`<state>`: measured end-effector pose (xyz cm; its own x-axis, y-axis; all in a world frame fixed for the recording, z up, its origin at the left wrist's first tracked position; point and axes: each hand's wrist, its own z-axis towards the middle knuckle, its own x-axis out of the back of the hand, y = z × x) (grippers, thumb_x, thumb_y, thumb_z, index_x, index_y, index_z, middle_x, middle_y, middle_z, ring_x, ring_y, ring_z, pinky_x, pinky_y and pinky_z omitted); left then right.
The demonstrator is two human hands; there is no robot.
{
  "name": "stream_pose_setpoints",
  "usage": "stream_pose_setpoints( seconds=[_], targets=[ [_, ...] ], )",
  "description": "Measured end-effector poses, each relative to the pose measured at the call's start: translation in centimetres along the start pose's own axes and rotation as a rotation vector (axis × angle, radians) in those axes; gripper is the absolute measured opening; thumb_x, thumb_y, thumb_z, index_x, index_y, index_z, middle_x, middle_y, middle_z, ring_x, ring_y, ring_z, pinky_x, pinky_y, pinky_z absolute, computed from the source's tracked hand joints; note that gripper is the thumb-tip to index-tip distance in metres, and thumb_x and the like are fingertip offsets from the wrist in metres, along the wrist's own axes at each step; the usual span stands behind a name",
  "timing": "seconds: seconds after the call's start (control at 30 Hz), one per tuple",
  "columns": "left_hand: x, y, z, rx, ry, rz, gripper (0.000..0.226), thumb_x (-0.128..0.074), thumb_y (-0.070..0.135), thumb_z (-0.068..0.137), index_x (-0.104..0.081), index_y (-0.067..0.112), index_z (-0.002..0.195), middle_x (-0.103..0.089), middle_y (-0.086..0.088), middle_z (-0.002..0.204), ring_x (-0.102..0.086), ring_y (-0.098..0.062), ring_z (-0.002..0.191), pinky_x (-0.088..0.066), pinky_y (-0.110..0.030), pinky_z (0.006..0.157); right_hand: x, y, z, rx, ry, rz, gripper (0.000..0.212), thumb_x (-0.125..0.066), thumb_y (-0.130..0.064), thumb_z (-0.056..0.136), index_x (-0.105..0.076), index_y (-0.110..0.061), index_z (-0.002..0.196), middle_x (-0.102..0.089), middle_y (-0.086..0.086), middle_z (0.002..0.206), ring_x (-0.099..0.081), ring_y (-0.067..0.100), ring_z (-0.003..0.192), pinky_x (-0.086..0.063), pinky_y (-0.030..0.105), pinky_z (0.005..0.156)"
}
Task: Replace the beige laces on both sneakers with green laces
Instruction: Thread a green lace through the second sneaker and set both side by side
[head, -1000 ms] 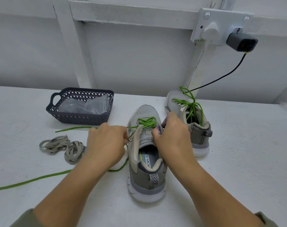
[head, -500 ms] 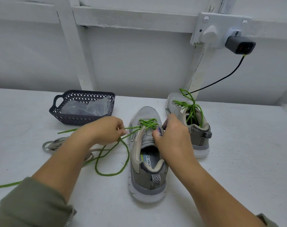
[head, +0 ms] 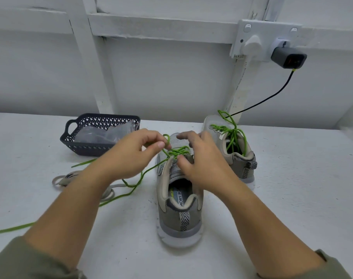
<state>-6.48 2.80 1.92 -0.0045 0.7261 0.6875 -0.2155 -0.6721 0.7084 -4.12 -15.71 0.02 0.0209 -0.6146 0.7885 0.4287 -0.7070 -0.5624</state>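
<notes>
near sneaker point(head: 179, 218): mid-frame, long axis runs bottom-to-top from what I see, toe up
left hand point(head: 131, 156): pinching green lace point(head: 178, 152) loop
right hand point(head: 201, 164): fingers spread loose, thumb resting on the lace

near sneaker point(head: 179, 224): grey and beige, white sole, black-and-white chevron heel tab
far sneaker point(head: 242, 168): grey and beige, chevron tab
green lace point(head: 177, 152): bright green
far lace point(head: 234, 135): bright green
beige laces point(head: 60, 180): dull beige, centre left
basket point(head: 85, 147): dark blue-grey, diamond lattice
table point(head: 292, 188): white, faintly speckled
charger point(head: 288, 58): dark grey, upper right
sleeves point(head: 20, 260): olive
</notes>
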Motion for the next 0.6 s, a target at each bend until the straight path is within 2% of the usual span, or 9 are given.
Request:
stream_pose_setpoints(
  seconds=[0.07, 0.13, 0.2, 0.23, 0.27, 0.33, 0.43, 0.53, 0.6],
  targets=[
    [-0.5, -0.1, -0.1, -0.012, 0.045, 0.027, 0.016, -0.058, 0.026, 0.094, -0.071, 0.036, 0.090, -0.065, 0.013, 0.096, -0.059, 0.001, 0.092, -0.044, -0.019, 0.084, 0.4, -0.1, 0.6, 0.029, -0.082, 0.064, 0.041, -0.058, -0.025, 0.088, -0.050, -0.036, 0.126, -0.037, -0.007, 0.106, -0.047, 0.002, 0.083, -0.045, 0.028, 0.081],
    [-1.1, -0.1, -0.2, 0.015, 0.136, -0.018, 0.013, -0.066, 0.025, 0.089, -0.070, 0.036, 0.084, -0.069, 0.015, 0.088, -0.062, 0.003, 0.087, -0.045, -0.014, 0.077, 0.6, -0.1, 1.2, -0.007, -0.055, 0.100, 0.030, -0.054, -0.019, 0.087, -0.058, -0.031, 0.115, -0.044, -0.007, 0.098, -0.044, 0.002, 0.073, -0.041, 0.024, 0.070],
    [-1.8, 0.3, -0.4, 0.044, 0.274, -0.051, 0.011, -0.076, 0.026, 0.081, -0.068, 0.033, 0.077, -0.070, 0.016, 0.078, -0.063, 0.005, 0.078, -0.042, -0.006, 0.067, 1.1, -0.4, 1.5, -0.134, -0.019, 0.219, 0.021, -0.046, -0.018, 0.091, -0.066, -0.023, 0.099, -0.053, -0.014, 0.070, -0.043, 0.001, 0.060, -0.033, 0.022, 0.056],
    [-2.1, 0.4, -0.6, 0.052, 0.334, -0.058, 0.013, -0.080, 0.027, 0.077, -0.067, 0.029, 0.075, -0.069, 0.015, 0.074, -0.062, 0.005, 0.074, -0.041, -0.004, 0.063, 1.4, -0.6, 1.6, -0.203, -0.039, 0.297, 0.025, -0.044, -0.023, 0.094, -0.069, -0.020, 0.092, -0.053, -0.015, 0.055, -0.044, 0.001, 0.056, -0.031, 0.022, 0.053],
    [-2.5, 0.4, -0.7, 0.053, 0.375, -0.066, 0.018, -0.083, 0.027, 0.073, -0.065, 0.026, 0.073, -0.068, 0.013, 0.071, -0.062, 0.004, 0.072, -0.041, -0.004, 0.062, 1.6, -0.9, 1.6, -0.257, -0.073, 0.349, 0.032, -0.043, -0.031, 0.096, -0.071, -0.018, 0.089, -0.055, -0.014, 0.051, -0.048, 0.004, 0.056, -0.034, 0.024, 0.054],
    [-3.3, 0.5, -0.8, 0.039, 0.398, -0.090, 0.027, -0.087, 0.025, 0.067, -0.060, 0.021, 0.068, -0.068, 0.011, 0.066, -0.062, 0.001, 0.068, -0.041, -0.006, 0.061, 1.6, -1.2, 1.8, -0.285, -0.097, 0.412, 0.041, -0.048, -0.045, 0.095, -0.072, -0.013, 0.085, -0.063, -0.009, 0.059, -0.057, 0.008, 0.062, -0.041, 0.027, 0.061],
    [-3.8, 0.3, -0.9, 0.054, 0.396, -0.097, 0.032, -0.088, 0.031, 0.065, -0.057, 0.021, 0.067, -0.068, 0.010, 0.067, -0.062, -0.002, 0.068, -0.043, -0.012, 0.060, 0.9, -1.0, 2.3, -0.254, -0.067, 0.460, 0.027, -0.061, -0.034, 0.092, -0.069, -0.011, 0.083, -0.064, -0.011, 0.070, -0.055, 0.006, 0.065, -0.042, 0.024, 0.067],
    [-2.5, -0.5, -0.4, 0.029, 0.389, 0.043, 0.020, -0.069, 0.044, 0.082, -0.056, 0.030, 0.087, -0.058, 0.016, 0.084, -0.053, -0.007, 0.083, -0.046, -0.026, 0.077, 1.1, -0.8, 2.6, -0.154, -0.091, 0.328, 0.031, -0.051, -0.035, 0.097, -0.061, -0.009, 0.085, -0.050, -0.008, 0.065, -0.044, 0.010, 0.060, -0.037, 0.028, 0.062],
    [-1.5, -0.8, 0.5, -0.025, 0.262, 0.234, 0.015, -0.057, 0.046, 0.089, -0.054, 0.047, 0.104, -0.047, 0.019, 0.102, -0.040, -0.010, 0.105, -0.036, -0.038, 0.094, 1.5, -1.0, 2.8, -0.083, -0.134, 0.276, 0.034, -0.044, -0.037, 0.100, -0.052, -0.013, 0.077, -0.042, -0.009, 0.060, -0.038, 0.010, 0.057, -0.033, 0.029, 0.059]
  ],
)
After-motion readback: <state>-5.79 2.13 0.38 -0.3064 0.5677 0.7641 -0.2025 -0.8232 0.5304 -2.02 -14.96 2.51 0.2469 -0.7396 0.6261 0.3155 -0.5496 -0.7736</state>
